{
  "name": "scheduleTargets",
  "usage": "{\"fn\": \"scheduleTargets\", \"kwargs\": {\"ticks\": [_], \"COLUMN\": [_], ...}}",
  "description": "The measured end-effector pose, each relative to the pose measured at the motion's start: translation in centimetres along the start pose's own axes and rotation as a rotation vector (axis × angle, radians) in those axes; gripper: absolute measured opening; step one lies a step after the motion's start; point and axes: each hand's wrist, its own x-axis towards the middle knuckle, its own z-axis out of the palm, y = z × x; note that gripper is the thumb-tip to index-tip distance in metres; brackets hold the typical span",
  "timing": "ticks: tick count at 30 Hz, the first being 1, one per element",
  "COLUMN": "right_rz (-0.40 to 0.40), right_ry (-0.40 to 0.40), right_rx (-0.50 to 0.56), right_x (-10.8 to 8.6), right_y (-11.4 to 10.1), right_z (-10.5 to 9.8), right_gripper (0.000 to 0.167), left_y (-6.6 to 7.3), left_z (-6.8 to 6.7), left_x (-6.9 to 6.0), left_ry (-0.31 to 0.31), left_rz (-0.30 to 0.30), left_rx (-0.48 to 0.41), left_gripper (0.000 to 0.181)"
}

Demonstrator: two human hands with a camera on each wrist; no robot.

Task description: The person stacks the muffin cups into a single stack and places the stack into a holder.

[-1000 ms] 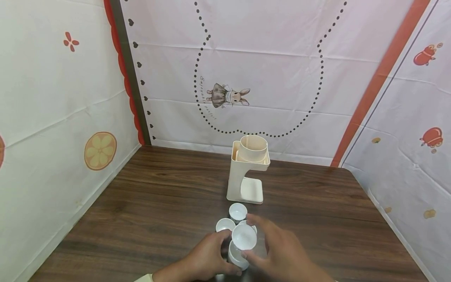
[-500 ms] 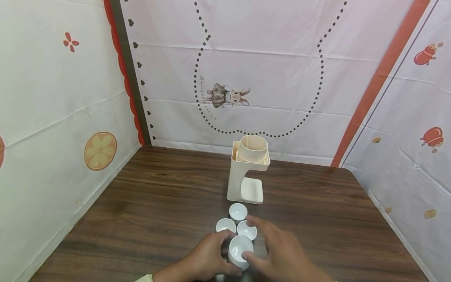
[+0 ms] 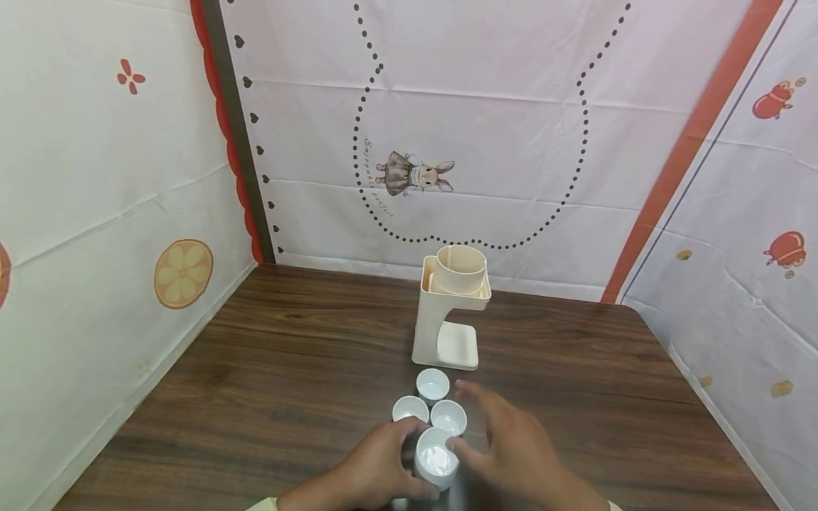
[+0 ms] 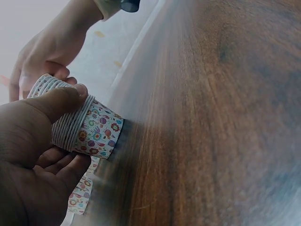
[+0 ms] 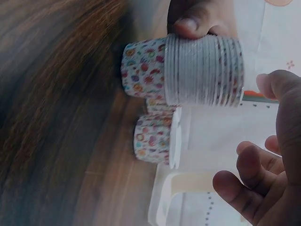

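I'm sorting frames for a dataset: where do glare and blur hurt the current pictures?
Head: mostly crisp, with a bright glint inside the top of the cup stack; left wrist: bluish-white haze washes out the table at lower right, though the stack's pattern is readable; right wrist: table dark and smeared at left, the stack's pattern soft.

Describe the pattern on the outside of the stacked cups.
The stacked cups have small multicoloured flowers on white, clearest in the left wrist view.

Head view evenly bright; wrist views hazy, tabletop (image 5: 61,141) blurred in right.
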Motion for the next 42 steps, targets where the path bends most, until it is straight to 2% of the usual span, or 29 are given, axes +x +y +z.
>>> {"fn": "scheduleTargets", "kwargs": {"ticks": [11,15,22,32,42], "right_rz": [0.132,0.150,0.144,0.046,0.080], "right_ry": [-0.045,-0.053,-0.080,-0.052,-0.112], "right_rx": [-0.050,-0.084,-0.119,-0.115,-0.128], "right_x": [0.2,0.1,0.0,-0.1,0.0], "right_y": [2.3,2.7,3.2,3.6,3.4], "right_z": [1.3,1.7,2.6,3.9,4.5], "right_gripper": [0.070,0.069,0.071,0.078,0.080], "left_y": [0.1,0.2,0.2,0.2,0.1], "left_z": [-0.1,-0.1,-0.2,-0.2,-0.2], "left_x": [0.0,0.1,0.1,0.1,0.1], "left_ry": [0.000,-0.008,-0.008,-0.003,-0.002], "left_rz": [-0.005,-0.015,-0.017,-0.013,-0.007], "left_rx": [0.022,0.009,0.017,0.026,0.017], "left_gripper": [0.062,0.061,0.061,0.061,0.061]}}
